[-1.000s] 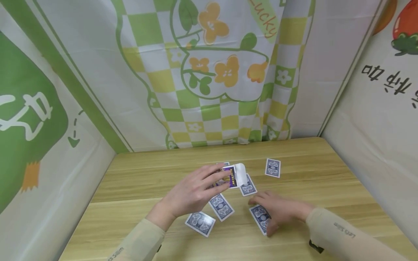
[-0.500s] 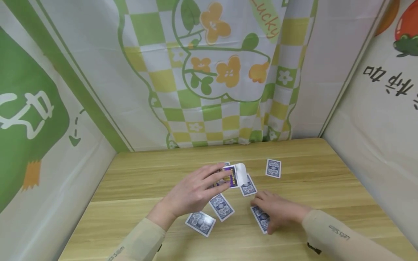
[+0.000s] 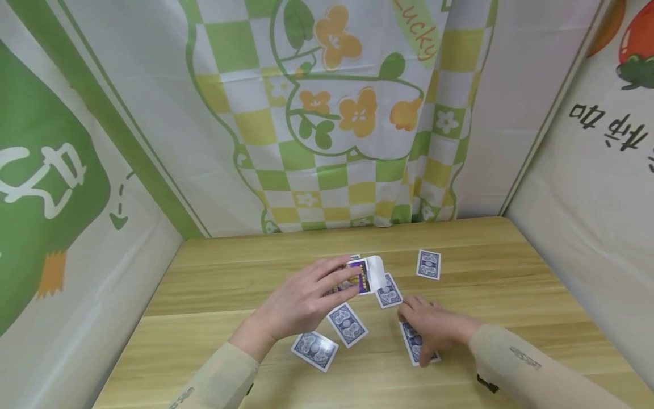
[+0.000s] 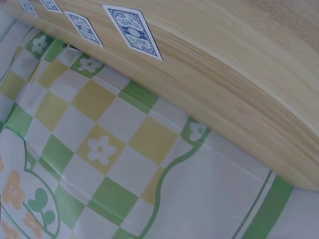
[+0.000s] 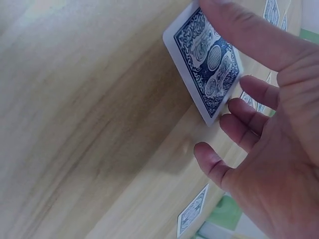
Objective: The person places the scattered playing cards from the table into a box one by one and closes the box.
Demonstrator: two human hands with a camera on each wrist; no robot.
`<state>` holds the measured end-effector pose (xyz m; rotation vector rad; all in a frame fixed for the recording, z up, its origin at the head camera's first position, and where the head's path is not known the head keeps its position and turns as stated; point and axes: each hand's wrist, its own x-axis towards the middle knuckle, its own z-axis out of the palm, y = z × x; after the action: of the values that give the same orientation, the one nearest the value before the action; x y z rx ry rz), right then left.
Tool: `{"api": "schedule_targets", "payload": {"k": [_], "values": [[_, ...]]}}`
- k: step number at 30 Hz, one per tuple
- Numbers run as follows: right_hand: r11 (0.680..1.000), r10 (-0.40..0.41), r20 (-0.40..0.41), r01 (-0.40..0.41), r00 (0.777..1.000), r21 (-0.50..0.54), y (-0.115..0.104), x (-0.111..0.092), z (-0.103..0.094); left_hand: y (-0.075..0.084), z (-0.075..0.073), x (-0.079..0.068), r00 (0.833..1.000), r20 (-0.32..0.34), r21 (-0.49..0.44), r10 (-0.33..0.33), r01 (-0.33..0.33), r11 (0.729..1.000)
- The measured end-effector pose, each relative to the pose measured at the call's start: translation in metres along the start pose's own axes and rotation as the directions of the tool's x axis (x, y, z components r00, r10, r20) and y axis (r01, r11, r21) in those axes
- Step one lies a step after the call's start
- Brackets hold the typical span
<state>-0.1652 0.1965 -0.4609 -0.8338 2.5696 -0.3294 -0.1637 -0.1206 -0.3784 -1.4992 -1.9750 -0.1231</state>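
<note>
My left hand [image 3: 301, 298] grips a purple playing card box [image 3: 364, 283] over the middle of the table; its white flap [image 3: 377, 274] hangs open to the right. The left thumb is hidden under the hand. To the right, my right hand [image 3: 441, 325] holds a blue-backed playing card [image 5: 207, 62] by its edges, thumb on the near side and fingers at the far side. In the right wrist view this card is tilted up off the wood. The left wrist view shows neither the left hand nor the box.
Several more blue-backed cards lie face down: one playing card [image 3: 428, 264] at the back right, another [image 3: 389, 291] by the box flap, and two side by side, a middle card [image 3: 347, 325] and a left card [image 3: 315, 350]. A checkered curtain [image 3: 327, 182] closes off the table's [image 3: 230, 261] back edge.
My right hand has slid slightly to the right along with its card, and its fingers have closed more on the card's far edge. The left hand and box have stayed put.
</note>
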Motion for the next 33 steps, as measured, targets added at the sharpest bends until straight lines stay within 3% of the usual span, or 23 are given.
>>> {"api": "schedule_targets", "payload": {"k": [20,25,33], "values": [[0.999,-0.021,-0.022,0.021,1.0,0.033,0.006,-0.001,-0.001,-0.001,-0.001,-0.003,1.0,0.014,0.011,-0.008,0.008,1.0],[0.997,-0.062,-0.11,0.067,0.992,0.043,0.012,-0.003,-0.002,-0.002,-0.001,-0.003,1.0,0.016,0.019,-0.016,0.016,1.0],[0.986,-0.09,-0.262,0.123,0.961,0.114,0.024,-0.012,-0.016,-0.003,-0.002,-0.004,1.0,0.008,0.019,-0.022,0.021,1.0]]}}
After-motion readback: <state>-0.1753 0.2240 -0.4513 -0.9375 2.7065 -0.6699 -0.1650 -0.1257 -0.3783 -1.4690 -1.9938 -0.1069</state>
